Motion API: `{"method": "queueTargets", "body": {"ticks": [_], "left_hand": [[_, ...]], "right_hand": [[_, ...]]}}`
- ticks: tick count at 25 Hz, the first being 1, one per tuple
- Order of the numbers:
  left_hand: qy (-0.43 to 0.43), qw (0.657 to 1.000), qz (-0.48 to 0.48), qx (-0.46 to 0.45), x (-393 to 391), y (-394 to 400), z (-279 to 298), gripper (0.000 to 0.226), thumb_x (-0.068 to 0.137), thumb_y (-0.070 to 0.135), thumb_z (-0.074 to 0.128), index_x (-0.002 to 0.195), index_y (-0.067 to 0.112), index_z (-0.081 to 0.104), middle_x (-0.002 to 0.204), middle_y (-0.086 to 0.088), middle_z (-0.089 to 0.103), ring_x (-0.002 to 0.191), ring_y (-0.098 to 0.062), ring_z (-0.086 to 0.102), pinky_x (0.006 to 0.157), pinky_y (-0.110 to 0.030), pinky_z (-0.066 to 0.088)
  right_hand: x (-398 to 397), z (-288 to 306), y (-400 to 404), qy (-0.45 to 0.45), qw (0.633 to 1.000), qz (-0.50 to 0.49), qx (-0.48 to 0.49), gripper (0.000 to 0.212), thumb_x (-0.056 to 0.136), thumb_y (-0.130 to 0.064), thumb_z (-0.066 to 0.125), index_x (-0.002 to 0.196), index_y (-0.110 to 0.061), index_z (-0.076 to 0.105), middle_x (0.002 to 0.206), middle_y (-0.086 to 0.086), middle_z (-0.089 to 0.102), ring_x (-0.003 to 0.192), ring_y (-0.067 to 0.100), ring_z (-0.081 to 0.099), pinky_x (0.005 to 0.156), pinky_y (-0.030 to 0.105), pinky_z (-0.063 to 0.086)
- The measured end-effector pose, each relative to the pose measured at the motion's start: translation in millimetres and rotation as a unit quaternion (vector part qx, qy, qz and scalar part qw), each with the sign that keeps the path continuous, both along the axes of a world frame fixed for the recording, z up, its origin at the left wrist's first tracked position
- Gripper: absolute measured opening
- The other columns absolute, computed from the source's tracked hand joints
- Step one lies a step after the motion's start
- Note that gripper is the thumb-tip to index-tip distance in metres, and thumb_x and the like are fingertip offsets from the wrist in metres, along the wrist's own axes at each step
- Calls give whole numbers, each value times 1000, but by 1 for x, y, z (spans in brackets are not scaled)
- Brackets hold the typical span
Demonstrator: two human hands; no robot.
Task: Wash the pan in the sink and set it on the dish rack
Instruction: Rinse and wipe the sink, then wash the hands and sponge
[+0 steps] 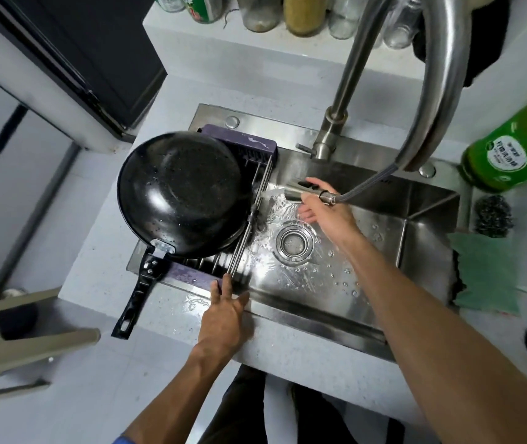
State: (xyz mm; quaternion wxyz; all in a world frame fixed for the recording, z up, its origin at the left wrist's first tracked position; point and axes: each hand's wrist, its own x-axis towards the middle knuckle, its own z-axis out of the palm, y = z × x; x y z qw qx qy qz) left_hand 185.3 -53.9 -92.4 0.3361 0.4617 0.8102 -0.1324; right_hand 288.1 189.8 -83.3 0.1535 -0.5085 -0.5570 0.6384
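Left of centre, the black pan (185,193) lies upside down on the rack (249,149) over the sink (384,251) — handle toward lower left. Your right hand (326,208) grips the sprayer (304,191) mid-frame; your left hand (223,310), fingers straight, touches the rack's near edge.

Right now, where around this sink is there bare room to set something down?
Free: the sink floor right of the drain, and the counter strip between the pan handle and left hand. Crowded: the dish rack under the pan; sponge cloth and scourer fill the right ledge.
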Motion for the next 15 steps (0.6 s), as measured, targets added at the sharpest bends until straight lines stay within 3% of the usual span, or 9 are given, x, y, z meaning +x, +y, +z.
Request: {"method": "queueTargets", "body": {"ticks": [2, 5, 7, 10, 12, 15], "left_hand": [[8, 1000, -4, 5, -2, -2, -6, 62, 95, 8, 51, 147, 35, 30, 161, -9, -16, 148, -36, -6, 101, -37, 48], [4, 1000, 1, -1, -1, -2, -11, 61, 95, 19, 55, 148, 34, 30, 161, -9, -16, 148, -37, -7, 101, -37, 47], [-6, 1000, -2, -8, 0, 1, -11, 62, 96, 19, 53, 150, 31, 26, 161, -9, -14, 147, -39, -9, 103, -39, 46], [-32, 999, 6, -9, 2, 2, -10, 60, 97, 24, 51, 151, 28, 26, 162, -8, 11, 148, -36, -9, 117, -43, 25], [-34, 999, 9, -4, 0, 0, -14, 61, 96, 31, 54, 151, 29, 28, 159, -7, 24, 149, -29, -4, 121, -42, 11], [-26, 1000, -5, 3, -1, -1, -20, 66, 92, 31, 58, 151, 25, 29, 156, -4, 32, 150, -19, 6, 122, -44, 3]], "right_hand": [[7, -2, 9, -3, 998, -65, 4, 42, 99, -23, 61, 139, -31, 53, 99, 12, 72, 85, 19, 67, 78, 33, 59], [34, 6, 18, -84, 991, -81, 69, 33, 97, -27, 61, 130, -31, 59, 86, -1, 69, 71, 11, 63, 64, 26, 53], [60, 13, 27, -158, 977, -66, 130, 32, 97, -29, 61, 128, -23, 62, 88, 1, 68, 77, 18, 65, 71, 33, 54], [101, 20, 51, -248, 956, -23, 157, 23, 96, -33, 59, 116, -23, 65, 92, 3, 70, 83, 25, 67, 78, 41, 56], [122, 23, 61, -306, 938, 1, 166, 9, 93, -36, 58, 97, -29, 63, 91, 5, 71, 83, 27, 67, 77, 43, 56], [136, 39, 60, -430, 879, 87, 189, 28, 91, -42, 57, 90, -16, 66, 90, 7, 68, 82, 27, 62, 73, 33, 47]]}}
